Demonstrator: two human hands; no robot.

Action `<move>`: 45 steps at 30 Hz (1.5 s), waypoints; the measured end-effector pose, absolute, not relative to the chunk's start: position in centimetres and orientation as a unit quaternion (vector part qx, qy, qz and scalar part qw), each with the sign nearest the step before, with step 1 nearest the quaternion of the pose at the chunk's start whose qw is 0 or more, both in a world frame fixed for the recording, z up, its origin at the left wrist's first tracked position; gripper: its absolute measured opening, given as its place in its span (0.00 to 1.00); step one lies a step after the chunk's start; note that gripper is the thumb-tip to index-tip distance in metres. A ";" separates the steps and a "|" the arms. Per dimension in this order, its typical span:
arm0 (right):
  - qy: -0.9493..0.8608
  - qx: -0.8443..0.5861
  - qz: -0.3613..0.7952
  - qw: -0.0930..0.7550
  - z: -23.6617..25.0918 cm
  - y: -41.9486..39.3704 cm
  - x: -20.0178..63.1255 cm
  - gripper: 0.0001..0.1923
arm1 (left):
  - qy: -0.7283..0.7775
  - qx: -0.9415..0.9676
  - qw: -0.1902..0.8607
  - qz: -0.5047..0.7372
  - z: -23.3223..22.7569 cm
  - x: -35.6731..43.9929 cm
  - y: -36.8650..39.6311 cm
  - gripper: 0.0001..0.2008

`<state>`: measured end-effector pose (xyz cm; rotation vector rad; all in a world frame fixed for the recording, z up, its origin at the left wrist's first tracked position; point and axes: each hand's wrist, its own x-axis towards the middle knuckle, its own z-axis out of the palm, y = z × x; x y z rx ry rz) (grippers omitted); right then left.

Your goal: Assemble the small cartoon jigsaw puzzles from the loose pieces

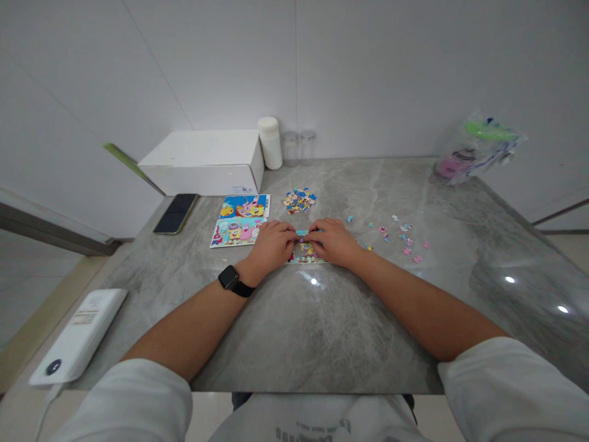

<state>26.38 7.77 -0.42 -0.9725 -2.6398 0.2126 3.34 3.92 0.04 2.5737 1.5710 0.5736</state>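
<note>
Both hands rest on a small, partly built jigsaw puzzle [305, 250] that lies flat near the middle of the grey marble table [322, 319], a little toward its far edge. The left hand [271, 242], with a black watch [229, 277] on its wrist, lies palm down on the puzzle's left side, fingers bent and pressing on the pieces. The right hand [334, 240] does the same on the right side, and the fingertips of the two hands nearly meet over the puzzle's top edge; whether either pinches a single piece cannot be told.

Just left of the puzzle lie two cartoon picture cards [242, 220], one behind the other. A heap of loose pieces [299, 200] sits just beyond the hands, and scattered pieces [405, 236] lie to the right. A dark phone [175, 213] lies near the left edge, a white box [205, 161] stands at the far left corner beside a white bottle [270, 143] and two clear jars [299, 146]. A plastic bag [473, 147] sits at the far right corner, and a white power bank [80, 334] at the near left corner
</note>
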 end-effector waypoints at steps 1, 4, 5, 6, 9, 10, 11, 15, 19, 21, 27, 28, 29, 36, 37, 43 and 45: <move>-0.924 -0.339 0.074 0.159 -0.3 7.8 26.4 0.14 | 0.512 0.836 0.036 0.194 0.0 3.3 4.0 0.14; -0.922 -0.343 0.069 0.164 0.0 8.0 26.6 0.16 | 0.517 0.826 0.040 0.221 -0.3 2.9 4.3 0.16; -0.920 -0.349 0.066 0.166 0.2 8.2 26.7 0.16 | 0.517 0.824 0.046 0.228 -0.3 2.8 4.3 0.16; -0.917 -0.356 0.064 0.166 0.3 8.4 26.9 0.16 | 0.512 0.824 0.055 0.236 -0.3 2.7 4.4 0.15; -0.912 -0.377 0.062 0.150 1.0 9.1 27.7 0.16 | 0.474 0.840 0.091 0.248 0.0 2.4 4.4 0.15; -0.912 -0.381 0.064 0.137 1.3 9.3 28.0 0.16 | 0.459 0.847 0.104 0.248 0.1 2.4 4.4 0.19; -0.913 -0.383 0.068 0.122 1.6 9.5 28.3 0.17 | 0.447 0.853 0.116 0.245 0.2 2.3 4.3 0.24; -0.923 -0.372 0.085 0.055 2.7 9.4 29.4 0.31 | 0.427 0.867 0.143 0.214 0.4 2.2 4.1 0.40; -0.932 -0.342 0.114 0.031 2.7 8.7 29.6 0.49 | 0.432 0.868 0.146 0.197 0.1 2.3 4.0 0.41; -0.936 -0.328 0.123 0.028 2.4 8.5 29.4 0.50 | 0.435 0.867 0.144 0.195 0.0 2.4 4.0 0.41; -0.938 -0.323 0.125 0.024 2.3 8.4 29.1 0.47 | 0.433 0.868 0.144 0.198 -0.1 2.5 3.9 0.39; -0.938 -0.322 0.126 0.024 2.4 8.4 29.1 0.47 | 0.433 0.868 0.145 0.197 0.0 2.5 3.9 0.39; -0.938 -0.323 0.126 0.025 2.5 8.4 29.1 0.46 | 0.434 0.867 0.145 0.196 0.0 2.5 3.9 0.39; -0.940 -0.316 0.124 0.028 2.8 8.2 29.0 0.45 | 0.427 0.869 0.149 0.199 -0.1 2.5 4.0 0.38; -0.939 -0.316 0.128 0.029 2.8 8.3 29.1 0.45 | 0.426 0.869 0.150 0.199 -0.1 2.5 4.0 0.38; -0.924 -0.361 0.123 0.000 3.7 9.0 31.0 0.48 | 0.426 0.870 0.156 0.194 0.0 2.4 4.0 0.38; -0.921 -0.370 0.118 -0.027 4.1 9.0 31.5 0.47 | 0.423 0.870 0.160 0.197 0.0 2.3 4.0 0.39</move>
